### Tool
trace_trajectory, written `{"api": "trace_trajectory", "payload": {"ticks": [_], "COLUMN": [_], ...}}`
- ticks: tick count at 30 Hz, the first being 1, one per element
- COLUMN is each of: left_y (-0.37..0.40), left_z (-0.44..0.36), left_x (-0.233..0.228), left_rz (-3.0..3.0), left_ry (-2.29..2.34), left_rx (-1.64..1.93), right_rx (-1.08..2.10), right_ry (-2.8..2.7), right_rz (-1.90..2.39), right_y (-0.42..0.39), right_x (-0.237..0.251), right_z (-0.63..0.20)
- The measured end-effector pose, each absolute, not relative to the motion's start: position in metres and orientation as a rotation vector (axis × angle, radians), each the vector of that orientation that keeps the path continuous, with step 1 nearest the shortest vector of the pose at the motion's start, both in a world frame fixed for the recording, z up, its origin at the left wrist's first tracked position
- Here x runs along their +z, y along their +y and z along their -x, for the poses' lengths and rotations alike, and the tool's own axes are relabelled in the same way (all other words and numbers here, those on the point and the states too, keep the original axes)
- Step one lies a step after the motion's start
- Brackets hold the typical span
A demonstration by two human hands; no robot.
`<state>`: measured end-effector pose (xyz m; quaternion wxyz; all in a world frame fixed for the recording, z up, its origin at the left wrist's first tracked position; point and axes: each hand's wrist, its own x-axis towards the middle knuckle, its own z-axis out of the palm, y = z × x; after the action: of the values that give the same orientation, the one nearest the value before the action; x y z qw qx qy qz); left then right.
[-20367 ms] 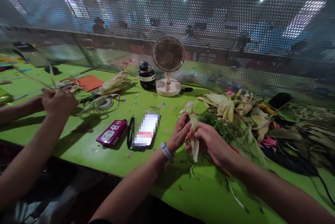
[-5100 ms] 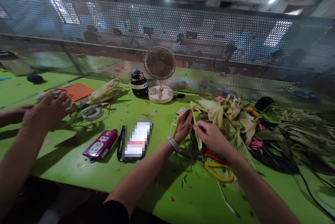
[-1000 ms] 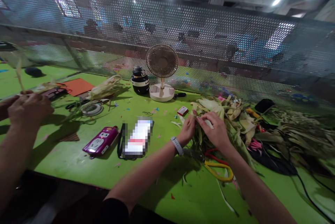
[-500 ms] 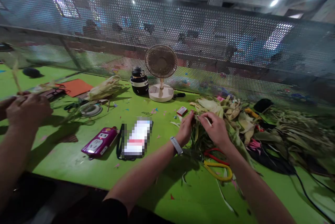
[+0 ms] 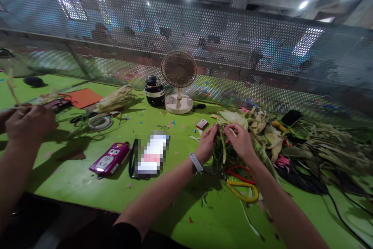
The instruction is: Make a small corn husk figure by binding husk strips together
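Observation:
My left hand (image 5: 207,140), with a pale band on the wrist, pinches the top of a narrow green husk strip (image 5: 223,148). Close beside it, my right hand (image 5: 239,140) has thumb and forefinger pinched at the same spot; the strip hangs down between the two hands. Its upper end is partly hidden by the fingertips. Dark green strands (image 5: 218,159) lie beneath my hands. Dried, leafy husks (image 5: 265,130) are heaped just beyond my right hand. Below my hands are a yellow handle loop (image 5: 243,191) and a red one (image 5: 240,173), looking like scissors handles.
A small red-and-white box (image 5: 202,124) lies left of the husks. Behind stand a fan (image 5: 179,74) and a black jar (image 5: 155,91). A phone (image 5: 153,154) and purple socket block (image 5: 110,159) lie leftward. At far left, a co-worker's hands (image 5: 30,121) hold a pale strip.
The green strip now hangs visibly between my hands, which have drawn slightly apart. The co-worker's hands have shifted slightly at the left.

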<state>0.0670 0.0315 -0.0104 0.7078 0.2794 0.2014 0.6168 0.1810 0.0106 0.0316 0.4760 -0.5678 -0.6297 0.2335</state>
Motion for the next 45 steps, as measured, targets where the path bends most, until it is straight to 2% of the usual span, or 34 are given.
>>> {"api": "trace_trajectory", "payload": {"ticks": [13,22,24,29,31,38,45], "left_y": [0.034,0.036,0.036,0.033,0.032,0.029,0.032], "left_z": [-0.069,-0.067,-0.066,-0.065,-0.065,-0.064,-0.062], "left_x": [-0.014,-0.012,-0.012,-0.015,-0.015,-0.012,-0.007], "left_rz": [-0.587,-0.516,-0.543,-0.717,-0.77,-0.862,-0.76], "left_ry": [0.379,0.474,0.481,0.489,0.518,0.534,0.426], "left_rx": [1.332,1.362,1.334,1.335,1.327,1.29,1.179], "right_rx": [0.71,1.042,1.024,0.683,0.662,0.883,1.073], "right_ry": [-1.446,-1.283,-1.297,-1.321,-1.353,-1.223,-1.386], "right_rz": [1.406,1.34,1.375,1.335,1.361,1.307,1.234], "right_y": [0.013,0.022,0.022,0.021,0.022,0.034,0.057], "right_x": [0.031,0.026,0.029,0.037,0.039,0.043,0.05], "right_z": [-0.18,-0.184,-0.185,-0.189,-0.189,-0.187,-0.187]}}
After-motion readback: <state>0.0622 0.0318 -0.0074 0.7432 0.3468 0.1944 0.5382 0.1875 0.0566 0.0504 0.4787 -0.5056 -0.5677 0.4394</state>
